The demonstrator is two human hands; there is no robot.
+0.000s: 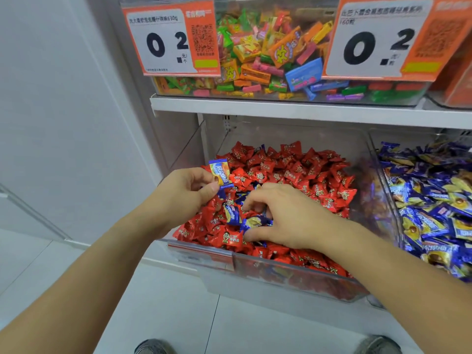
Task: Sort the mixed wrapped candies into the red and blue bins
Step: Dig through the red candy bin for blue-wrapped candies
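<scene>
A clear bin (293, 274) on the lower shelf is full of red wrapped candies (293, 172), with several blue wrapped candies (232, 215) mixed in near its front. My left hand (184, 192) pinches one blue candy (221, 173) between thumb and fingers and holds it above the bin's left side. My right hand (283, 218) reaches into the pile, its fingers curled around another blue candy (255, 222). To the right stands a second clear bin (383, 180) filled with blue wrapped candies (434, 200).
Above, a white shelf (281, 108) carries a clear box of mixed coloured sweets (268, 54) with two orange price tags (171, 39). A white wall panel (63, 98) lies to the left. Pale floor tiles (229, 328) and my shoes (153, 347) show below.
</scene>
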